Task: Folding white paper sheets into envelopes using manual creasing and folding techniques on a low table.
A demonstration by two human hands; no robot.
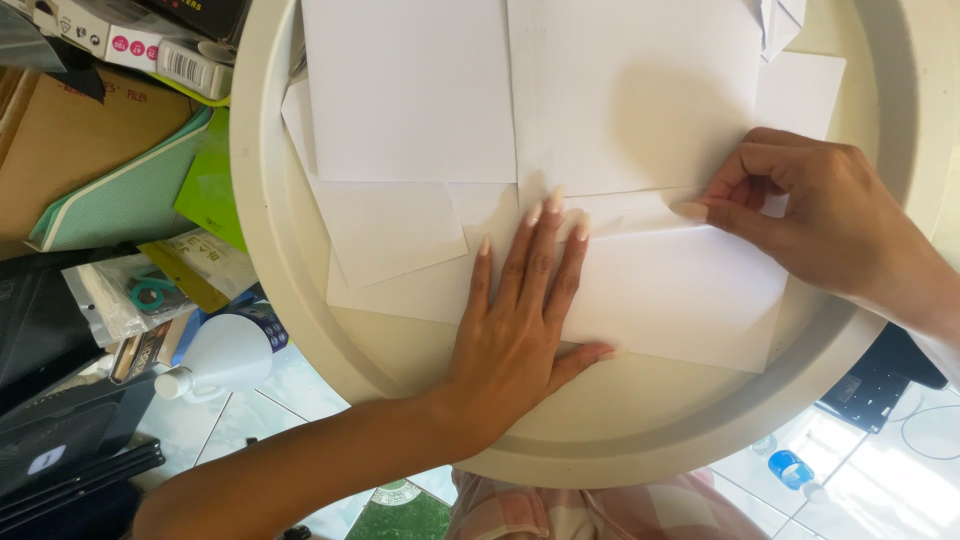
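My left hand (520,310) lies flat, fingers spread, on a white sheet of paper (680,290) on a round cream table (300,330). The sheet is partly folded, its upper edge turned down along a crease. My right hand (810,215) pinches the folded edge at the right, forefinger pressing on the crease. Other white sheets (410,90) lie overlapping under and beyond it, toward the far side of the table.
Left of the table is clutter: a brown cardboard box (70,140), a teal folder (120,200), a green sheet (210,190), a plastic bag with scissors (140,290), a white bottle (225,355), black items (60,440). A blue-capped bottle (795,470) lies on the tiled floor.
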